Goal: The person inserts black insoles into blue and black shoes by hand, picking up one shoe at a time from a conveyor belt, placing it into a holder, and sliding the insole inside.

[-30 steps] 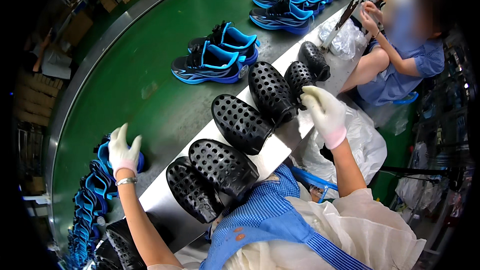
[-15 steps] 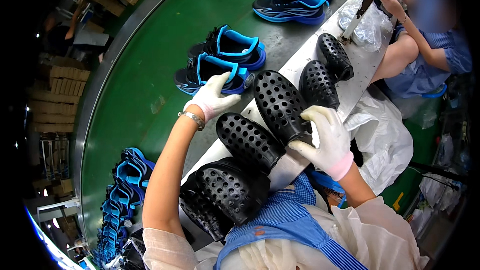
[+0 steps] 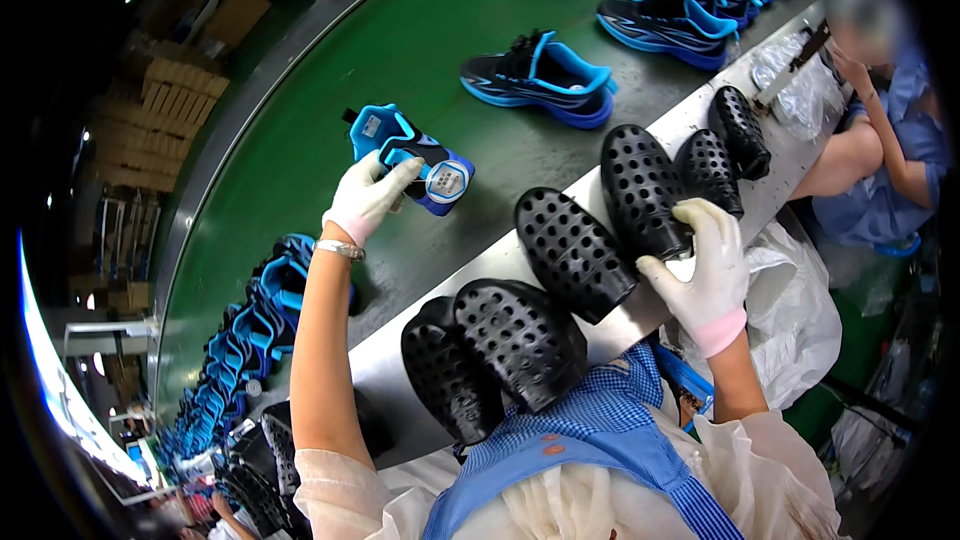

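Observation:
My left hand [image 3: 370,198], in a white glove, is closed on the collar of a black and blue sneaker [image 3: 425,147], tilted above the green belt. A round pale tag [image 3: 447,180] shows at the shoe's side. Its mate, another sneaker [image 3: 540,80], stands on the belt to the right. With thumb and fingers my gloved right hand [image 3: 708,275] grips the near end of a black perforated shoe form [image 3: 640,185] on the metal ledge. Beside it lie another shoe form [image 3: 570,250] and a broader one [image 3: 520,340] closer to me.
A green conveyor belt [image 3: 300,130] curves round beyond the metal ledge [image 3: 490,275]. Rows of sneakers stand on it at far right [image 3: 665,25] and lower left [image 3: 235,340]. Smaller black forms [image 3: 738,130] lie along the ledge. A co-worker [image 3: 880,155] sits at right, near white plastic sheeting [image 3: 790,300].
My left hand has taken one sneaker of the pair and moved it left and tilted it. The other sneaker stays on the belt. The view has shifted, so the ledge appears farther right.

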`<state>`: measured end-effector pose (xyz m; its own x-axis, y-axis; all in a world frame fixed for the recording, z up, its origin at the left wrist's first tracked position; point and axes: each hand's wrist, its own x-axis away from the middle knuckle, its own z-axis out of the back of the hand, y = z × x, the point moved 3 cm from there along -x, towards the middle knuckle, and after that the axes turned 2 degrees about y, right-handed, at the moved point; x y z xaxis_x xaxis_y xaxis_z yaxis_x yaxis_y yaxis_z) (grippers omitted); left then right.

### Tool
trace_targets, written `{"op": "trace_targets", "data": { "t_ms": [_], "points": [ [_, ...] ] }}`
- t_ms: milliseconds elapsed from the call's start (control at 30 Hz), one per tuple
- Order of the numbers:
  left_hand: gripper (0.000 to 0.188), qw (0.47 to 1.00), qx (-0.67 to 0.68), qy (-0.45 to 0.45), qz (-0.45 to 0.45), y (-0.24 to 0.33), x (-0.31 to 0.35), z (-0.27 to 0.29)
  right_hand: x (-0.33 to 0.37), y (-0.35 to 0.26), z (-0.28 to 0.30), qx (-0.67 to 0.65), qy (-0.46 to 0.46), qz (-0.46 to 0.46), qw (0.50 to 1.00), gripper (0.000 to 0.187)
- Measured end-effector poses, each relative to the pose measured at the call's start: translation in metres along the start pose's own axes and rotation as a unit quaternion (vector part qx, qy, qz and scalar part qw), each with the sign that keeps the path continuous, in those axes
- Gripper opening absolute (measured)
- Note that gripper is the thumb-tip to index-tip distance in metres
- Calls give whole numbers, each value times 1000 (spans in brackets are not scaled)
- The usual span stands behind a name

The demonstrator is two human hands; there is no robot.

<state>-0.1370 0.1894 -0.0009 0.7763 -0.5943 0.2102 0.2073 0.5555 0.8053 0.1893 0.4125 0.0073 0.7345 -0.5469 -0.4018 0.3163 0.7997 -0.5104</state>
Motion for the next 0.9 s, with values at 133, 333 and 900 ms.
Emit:
{"op": "trace_targets", "data": {
  "t_ms": [133,333,900],
  "points": [
    [41,999,8,25,22,-16,24,21,2,-10,1,55,1,-2,998,52],
    [39,999,-4,44,14,-45,43,26,7,-15,4,79,0,-5,997,48],
    [53,957,-227,99,-152,-62,109,4,-3,-23,35,55,34,-47,997,39]
  ]
}}
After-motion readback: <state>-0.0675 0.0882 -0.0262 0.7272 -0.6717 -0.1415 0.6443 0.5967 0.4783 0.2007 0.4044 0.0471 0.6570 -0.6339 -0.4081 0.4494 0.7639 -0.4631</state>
